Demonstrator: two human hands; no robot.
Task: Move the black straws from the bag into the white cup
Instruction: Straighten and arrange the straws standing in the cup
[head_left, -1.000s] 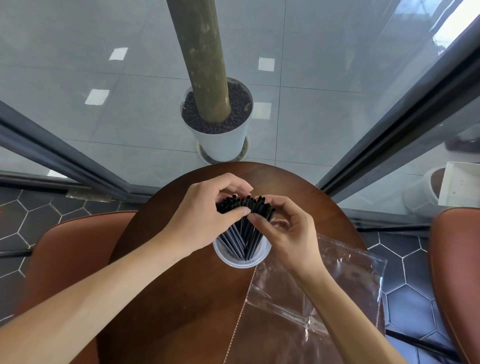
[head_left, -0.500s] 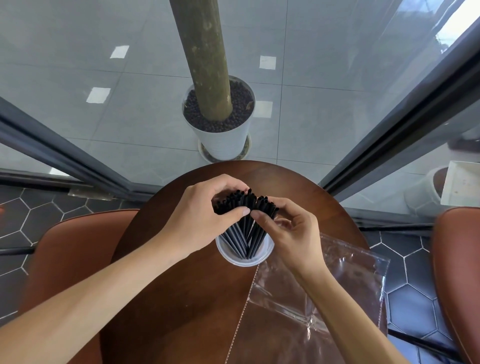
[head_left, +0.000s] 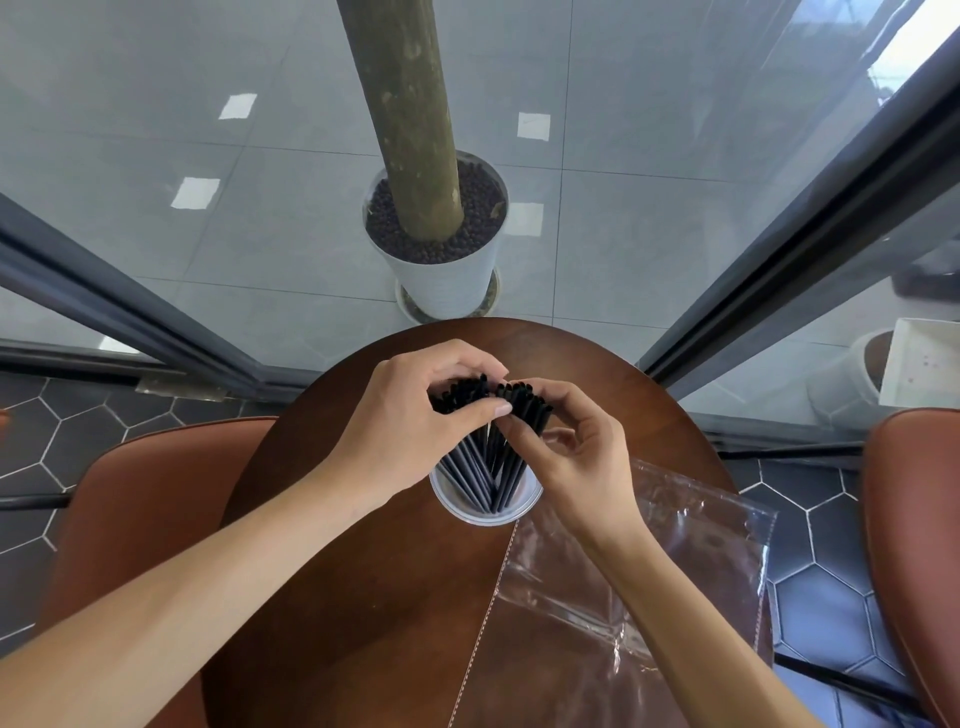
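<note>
A bundle of several black straws (head_left: 480, 457) stands upright in the white cup (head_left: 470, 512) at the middle of the round brown table (head_left: 363, 597). My left hand (head_left: 410, 421) wraps the top of the bundle from the left, thumb pressed across the straw ends. From the right, my right hand (head_left: 571, 457) pinches the tops of the right-hand straws. The clear plastic bag (head_left: 649, 587) lies flat on the table's right side, under my right forearm; I see no straws in it.
Brown leather chairs flank the table at left (head_left: 130, 519) and right (head_left: 914, 519). Beyond the table's far edge is a glass wall with dark frames, with a potted tree in a white pot (head_left: 441, 270) behind it.
Both hands stay on the straw tops, with only small finger shifts. A narrow gap has opened in the bundle between the left and right straws.
</note>
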